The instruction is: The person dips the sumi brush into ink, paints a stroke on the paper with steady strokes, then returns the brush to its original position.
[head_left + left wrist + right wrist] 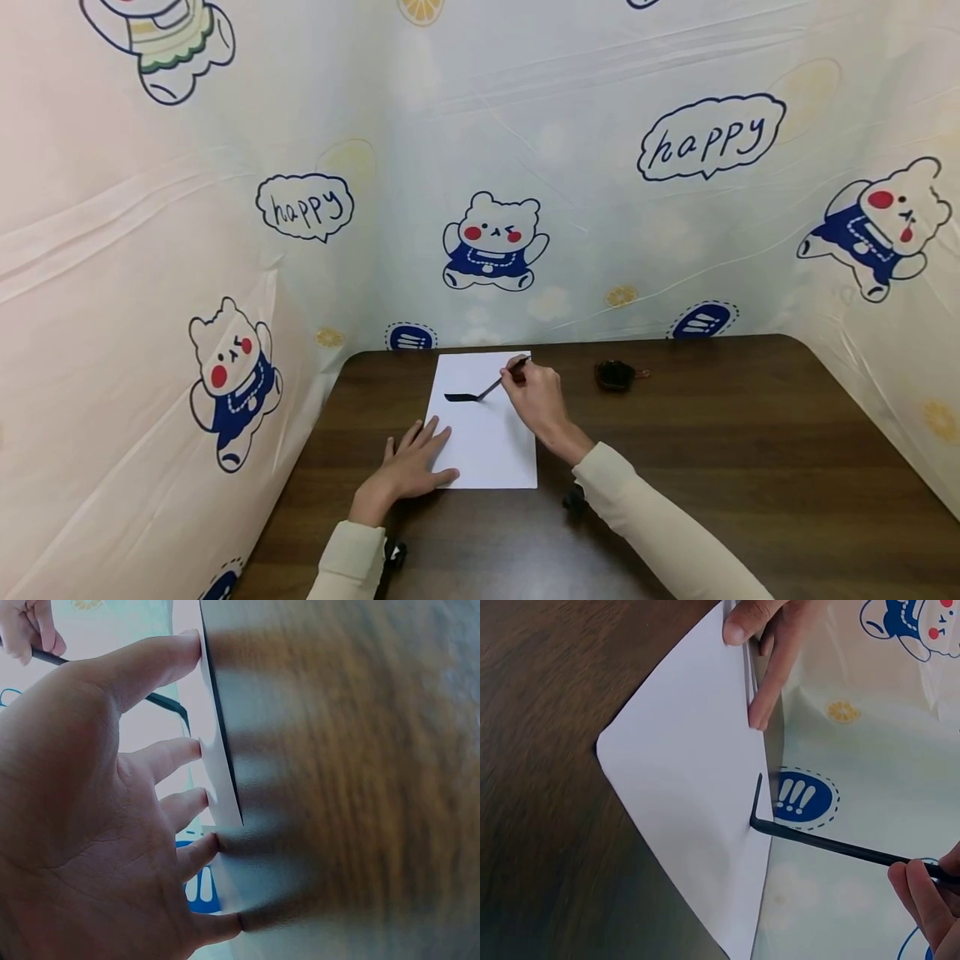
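A white sheet of paper point(487, 454) lies on the table, with a short, thick black stroke point(459, 397) across its upper part. My right hand point(542, 404) pinches the dark handle of a slim brush point(491, 387); its black tip touches the paper at the stroke's right end. In the right wrist view the bristles of the brush point(832, 844) bend where they meet the sheet. Fingers spread, my left hand point(408, 467) rests on the paper's left edge, thumb and some fingertips on the sheet. The left wrist view shows that left hand's palm point(90, 780).
To the right of the paper sits a small dark dish point(615, 376) with a reddish piece sticking out at its right side. The brown wooden table point(720, 467) reaches back to a pale curtain point(585, 250) printed with cartoon bears, which also hangs along both sides.
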`<state>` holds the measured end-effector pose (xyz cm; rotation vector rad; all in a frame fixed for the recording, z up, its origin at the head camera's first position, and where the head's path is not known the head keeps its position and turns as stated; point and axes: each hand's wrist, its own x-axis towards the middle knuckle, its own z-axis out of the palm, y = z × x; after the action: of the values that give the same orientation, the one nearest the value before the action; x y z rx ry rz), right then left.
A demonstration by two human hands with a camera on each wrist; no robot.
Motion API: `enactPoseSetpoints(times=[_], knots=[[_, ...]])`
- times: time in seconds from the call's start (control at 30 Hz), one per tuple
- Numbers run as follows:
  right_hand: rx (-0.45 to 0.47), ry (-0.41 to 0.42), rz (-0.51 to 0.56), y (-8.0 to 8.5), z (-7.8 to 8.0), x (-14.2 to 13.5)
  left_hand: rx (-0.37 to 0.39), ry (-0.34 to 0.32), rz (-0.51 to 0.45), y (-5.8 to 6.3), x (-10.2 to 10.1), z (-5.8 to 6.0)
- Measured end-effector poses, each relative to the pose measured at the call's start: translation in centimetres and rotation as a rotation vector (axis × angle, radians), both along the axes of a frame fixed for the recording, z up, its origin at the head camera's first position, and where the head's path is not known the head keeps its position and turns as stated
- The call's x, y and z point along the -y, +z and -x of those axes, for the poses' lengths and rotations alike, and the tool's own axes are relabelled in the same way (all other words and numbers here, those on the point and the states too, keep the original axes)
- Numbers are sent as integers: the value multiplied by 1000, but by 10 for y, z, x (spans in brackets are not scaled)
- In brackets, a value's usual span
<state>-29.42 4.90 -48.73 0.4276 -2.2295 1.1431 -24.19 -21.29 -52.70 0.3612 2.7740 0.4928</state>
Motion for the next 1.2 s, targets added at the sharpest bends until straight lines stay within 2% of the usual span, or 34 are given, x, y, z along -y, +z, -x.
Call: enactPoseSetpoints(times=[0.2, 0.47, 0.63, 1.03, 1.2], knots=[[-11, -12, -10, 3, -1, -8, -12, -4, 33, 0, 0, 0], [8, -17, -25, 5, -4, -18, -6, -12, 4, -2, 2, 1], [15, -27, -33, 5, -6, -22, -15, -19, 20, -3, 2, 1], [-13, -60, -58, 6, -8, -36, -20, -18, 24, -4, 2, 2], [-5, -70, -63, 5, -10, -41, -24, -30, -5, -6, 4, 2]])
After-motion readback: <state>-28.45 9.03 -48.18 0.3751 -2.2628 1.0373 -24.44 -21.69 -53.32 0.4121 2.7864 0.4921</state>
